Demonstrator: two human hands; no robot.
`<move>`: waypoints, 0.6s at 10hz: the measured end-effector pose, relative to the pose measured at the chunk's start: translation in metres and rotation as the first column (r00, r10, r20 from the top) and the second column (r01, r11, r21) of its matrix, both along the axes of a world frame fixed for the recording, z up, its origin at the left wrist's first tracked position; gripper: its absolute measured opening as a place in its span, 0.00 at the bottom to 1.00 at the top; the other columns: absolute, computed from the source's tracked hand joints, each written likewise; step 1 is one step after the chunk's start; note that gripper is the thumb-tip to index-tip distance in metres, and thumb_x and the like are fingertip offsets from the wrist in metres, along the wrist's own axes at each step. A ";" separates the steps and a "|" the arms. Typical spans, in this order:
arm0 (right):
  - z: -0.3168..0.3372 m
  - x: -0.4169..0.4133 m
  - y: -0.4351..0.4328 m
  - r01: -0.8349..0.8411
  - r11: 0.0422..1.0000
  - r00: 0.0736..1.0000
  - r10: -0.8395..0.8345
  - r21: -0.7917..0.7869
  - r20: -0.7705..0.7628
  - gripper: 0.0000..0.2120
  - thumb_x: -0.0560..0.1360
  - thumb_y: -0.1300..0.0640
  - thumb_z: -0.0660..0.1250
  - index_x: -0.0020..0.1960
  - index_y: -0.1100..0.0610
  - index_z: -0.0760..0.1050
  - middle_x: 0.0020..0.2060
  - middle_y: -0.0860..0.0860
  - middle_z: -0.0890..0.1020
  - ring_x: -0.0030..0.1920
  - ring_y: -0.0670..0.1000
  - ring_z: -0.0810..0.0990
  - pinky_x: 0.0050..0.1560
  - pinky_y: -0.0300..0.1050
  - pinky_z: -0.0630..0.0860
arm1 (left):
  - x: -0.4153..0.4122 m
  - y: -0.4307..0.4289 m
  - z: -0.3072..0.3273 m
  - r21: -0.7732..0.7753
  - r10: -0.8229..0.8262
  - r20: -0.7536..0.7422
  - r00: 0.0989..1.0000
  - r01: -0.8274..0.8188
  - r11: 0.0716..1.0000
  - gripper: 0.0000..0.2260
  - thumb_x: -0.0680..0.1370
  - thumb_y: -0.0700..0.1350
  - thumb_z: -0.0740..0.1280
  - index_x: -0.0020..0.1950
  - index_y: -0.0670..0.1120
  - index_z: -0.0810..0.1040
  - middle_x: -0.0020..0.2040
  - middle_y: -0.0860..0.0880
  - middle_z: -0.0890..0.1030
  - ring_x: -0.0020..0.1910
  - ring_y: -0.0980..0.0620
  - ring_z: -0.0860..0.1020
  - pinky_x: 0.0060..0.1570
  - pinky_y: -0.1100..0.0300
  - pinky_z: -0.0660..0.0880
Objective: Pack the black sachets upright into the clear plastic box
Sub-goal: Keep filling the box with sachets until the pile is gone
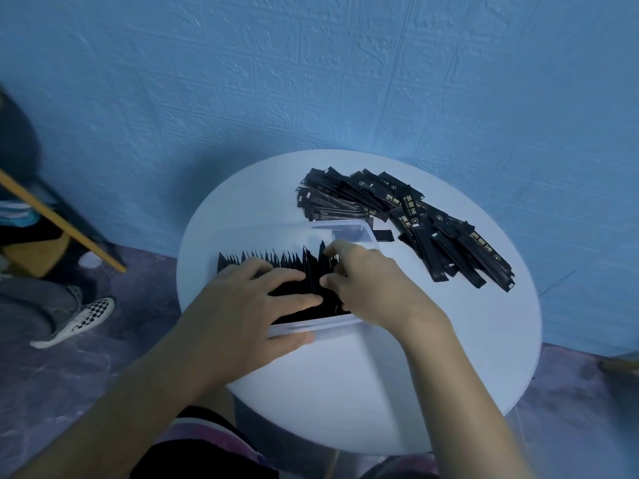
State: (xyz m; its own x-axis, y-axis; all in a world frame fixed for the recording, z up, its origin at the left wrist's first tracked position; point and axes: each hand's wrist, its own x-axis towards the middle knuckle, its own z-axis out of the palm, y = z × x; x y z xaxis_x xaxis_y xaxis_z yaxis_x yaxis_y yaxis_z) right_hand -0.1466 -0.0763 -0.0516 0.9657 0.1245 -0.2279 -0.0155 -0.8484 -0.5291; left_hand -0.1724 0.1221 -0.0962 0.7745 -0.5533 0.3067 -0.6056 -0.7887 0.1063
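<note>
Black sachets (294, 266) stand upright in the clear plastic box (332, 327); my left hand (242, 305) presses flat on them; my right hand (366, 281) pinches some; loose sachets (415, 223) lie far right

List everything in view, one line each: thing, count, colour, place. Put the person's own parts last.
round white table: one, white, centre.
clear plastic box: one, transparent, on the table's near left.
upright black sachets: many, black, packed in the box.
loose black sachets: many, black with gold print, flat on the table right of the box.
textured wall: one, blue, behind the table.
checkered shoe: one, black-and-white, on the floor at left.
left grip: one bare hand, fingers flat on the upright sachets, thumb at the box's front wall.
right grip: one bare hand, fingers and thumb curled round some upright sachets.
</note>
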 end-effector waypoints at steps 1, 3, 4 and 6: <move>-0.005 0.012 0.003 0.017 1.000 0.998 -0.016 0.018 -0.056 0.17 0.79 0.52 0.65 0.65 0.55 0.68 0.48 0.55 0.81 0.47 0.60 0.82 0.54 0.57 0.80 | 0.003 0.005 0.002 0.079 -0.026 0.002 1.000 0.026 0.997 0.23 0.76 0.67 0.57 0.65 0.61 0.79 0.64 0.56 0.79 0.55 0.49 0.76 0.50 0.49 0.78; 0.003 0.021 0.000 -0.004 0.988 0.963 0.045 0.154 -0.265 0.22 0.81 0.57 0.65 0.72 0.58 0.63 0.47 0.58 0.82 0.45 0.57 0.86 0.56 0.57 0.81 | 0.004 0.005 0.003 0.077 -0.044 0.019 0.999 0.043 0.996 0.23 0.77 0.67 0.57 0.65 0.60 0.80 0.64 0.56 0.79 0.54 0.48 0.77 0.49 0.49 0.78; 0.008 0.020 -0.001 -0.067 0.985 0.948 0.113 0.160 -0.298 0.26 0.81 0.59 0.65 0.76 0.57 0.59 0.52 0.60 0.81 0.49 0.57 0.85 0.57 0.55 0.81 | 0.005 0.006 0.001 0.084 -0.045 0.024 0.999 0.043 0.996 0.23 0.77 0.67 0.58 0.65 0.60 0.79 0.64 0.55 0.79 0.55 0.47 0.77 0.49 0.49 0.78; 0.005 0.017 -0.002 -0.007 0.960 0.956 0.089 0.281 -0.280 0.27 0.82 0.61 0.64 0.77 0.50 0.60 0.45 0.55 0.78 0.44 0.52 0.82 0.54 0.51 0.83 | 0.006 0.007 0.000 0.056 -0.054 0.022 0.998 0.053 0.997 0.23 0.77 0.67 0.59 0.65 0.60 0.79 0.65 0.55 0.79 0.54 0.48 0.77 0.49 0.49 0.77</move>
State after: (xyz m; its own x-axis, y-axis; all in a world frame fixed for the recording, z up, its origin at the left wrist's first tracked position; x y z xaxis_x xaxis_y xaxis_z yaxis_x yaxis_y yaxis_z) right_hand -0.1296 -0.0783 -0.0462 0.8550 0.2664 -0.4450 -0.1643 -0.6747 -0.7196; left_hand -0.1662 0.1286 -0.0967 0.7361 -0.6105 0.2922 -0.6490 -0.7592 0.0490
